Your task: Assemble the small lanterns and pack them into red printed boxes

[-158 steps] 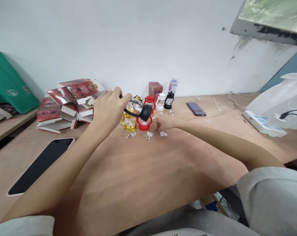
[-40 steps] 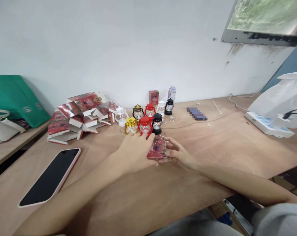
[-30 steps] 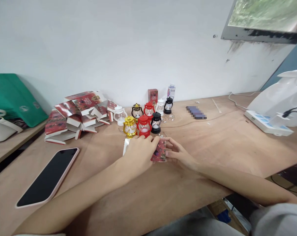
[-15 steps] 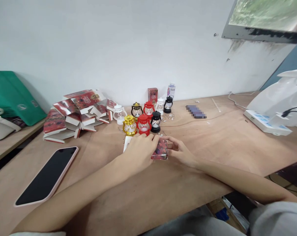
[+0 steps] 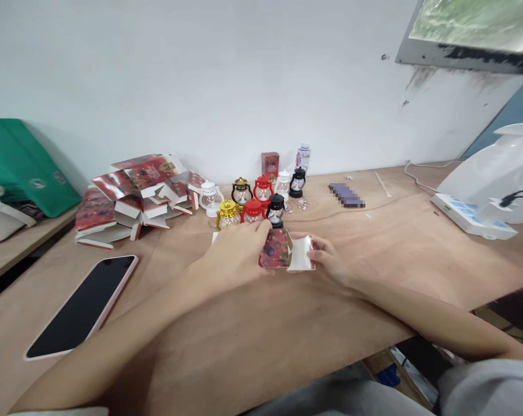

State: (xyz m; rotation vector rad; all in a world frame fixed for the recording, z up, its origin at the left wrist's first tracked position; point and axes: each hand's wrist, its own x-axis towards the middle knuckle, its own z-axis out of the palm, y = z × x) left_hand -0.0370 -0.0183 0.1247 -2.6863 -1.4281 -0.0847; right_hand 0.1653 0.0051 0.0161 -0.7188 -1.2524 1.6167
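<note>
Both my hands hold a small red printed carton (image 5: 276, 252) just above the wooden table (image 5: 253, 335). My left hand (image 5: 238, 252) grips its left side. My right hand (image 5: 326, 260) holds the right end, where white flaps (image 5: 301, 256) stand open. Right behind the carton stands a cluster of tiny lanterns: a gold one (image 5: 227, 214), a red one (image 5: 251, 211) and a black one (image 5: 276, 209), with several more behind them.
A heap of flat red cartons (image 5: 134, 190) lies at the back left. A black phone (image 5: 82, 303) rests at the left front. A folded red box (image 5: 269, 165) and a small bottle (image 5: 303, 156) stand by the wall. A white machine (image 5: 490, 185) sits at the right.
Five seconds ago my left hand held a black lantern over the cluster. Since then both hands took up a red carton; in the last half second it tilted up and its white end flaps opened.
</note>
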